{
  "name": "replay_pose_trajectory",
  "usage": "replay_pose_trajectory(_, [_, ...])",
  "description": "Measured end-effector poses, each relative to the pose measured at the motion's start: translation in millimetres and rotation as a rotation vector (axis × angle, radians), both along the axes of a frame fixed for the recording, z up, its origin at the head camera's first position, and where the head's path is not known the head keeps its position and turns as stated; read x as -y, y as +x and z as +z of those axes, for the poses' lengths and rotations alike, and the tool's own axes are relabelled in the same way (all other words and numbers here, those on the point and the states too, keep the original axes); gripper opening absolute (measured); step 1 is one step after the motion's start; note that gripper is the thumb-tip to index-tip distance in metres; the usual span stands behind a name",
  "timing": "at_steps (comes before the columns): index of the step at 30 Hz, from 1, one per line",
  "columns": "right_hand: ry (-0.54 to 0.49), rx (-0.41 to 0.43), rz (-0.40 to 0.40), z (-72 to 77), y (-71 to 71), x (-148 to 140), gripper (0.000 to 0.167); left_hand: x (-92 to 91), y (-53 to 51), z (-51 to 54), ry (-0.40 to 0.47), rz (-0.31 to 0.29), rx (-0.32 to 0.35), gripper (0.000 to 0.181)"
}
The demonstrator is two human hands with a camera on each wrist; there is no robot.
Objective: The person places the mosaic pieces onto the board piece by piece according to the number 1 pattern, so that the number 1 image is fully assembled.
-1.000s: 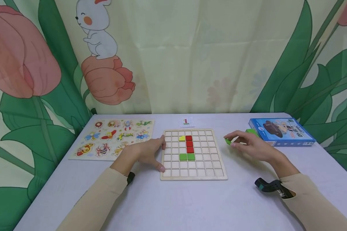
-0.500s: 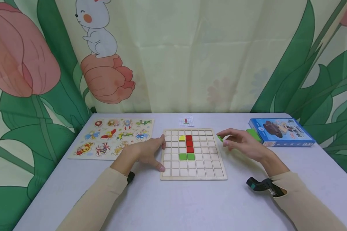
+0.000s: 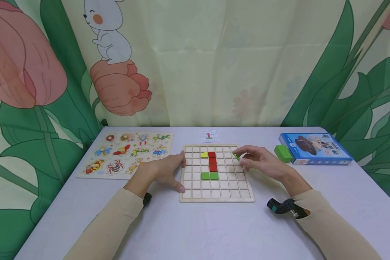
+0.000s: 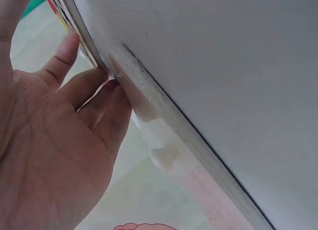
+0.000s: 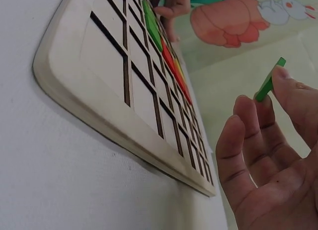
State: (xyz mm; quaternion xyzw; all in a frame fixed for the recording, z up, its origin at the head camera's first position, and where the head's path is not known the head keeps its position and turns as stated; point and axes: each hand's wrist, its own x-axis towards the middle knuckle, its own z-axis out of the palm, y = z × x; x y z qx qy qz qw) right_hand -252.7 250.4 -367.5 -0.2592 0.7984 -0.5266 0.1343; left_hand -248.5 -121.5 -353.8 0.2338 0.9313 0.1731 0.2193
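Note:
A wooden grid board (image 3: 217, 200) lies on the table. Several coloured tiles fill some of its cells: a yellow piece (image 3: 204, 155), a column of red tiles (image 3: 212, 161) and two green tiles (image 3: 209, 176). At the board's left edge rests my left hand (image 3: 159, 172), thumb and fingers spread along the rim; the left wrist view has the fingertips against its side. Over the right part of the board, my right hand (image 3: 263, 162) pinches a thin green tile (image 5: 271, 81) between thumb and fingertips, held tilted above the cells.
Behind the board lies a small pattern card (image 3: 209, 136) with a red and green figure. An insect picture board (image 3: 99, 173) is at the left, partly behind my left hand. A blue box (image 3: 315, 148) stands at the right, with a green block (image 3: 283, 154) beside it.
My right hand has moved left with the green tile, from beside the board to above its right columns. More of the green block shows. The left hand stays in place.

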Motion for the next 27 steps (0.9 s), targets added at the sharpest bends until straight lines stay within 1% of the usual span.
replay_pose_trajectory(6, [-0.006,0.015,0.018,-1.5,-1.2,8,0.041,-0.1,-1.2,0.6,-0.009,-0.003,-0.012,0.084])
replay_pose_trajectory(11, [0.012,0.003,0.044,-2.2,-1.7,18,0.038,0.7,-2.4,0.3,-0.008,0.003,0.003,0.085])
replay_pose_trajectory(17, [0.073,-0.003,0.062,-6.3,-0.5,29,0.039,1.5,-1.6,-0.5,-0.006,0.006,0.015,0.083])
replay_pose_trajectory(22, [0.129,-0.005,0.088,-8.2,1.1,35,0.037,1.0,-0.1,-1.9,0.0,0.003,0.009,0.083])
replay_pose_trajectory(27, [0.161,-0.001,0.102,-8.3,1.8,40,0.034,0.7,-0.2,-1.3,0.006,-0.003,-0.004,0.084])
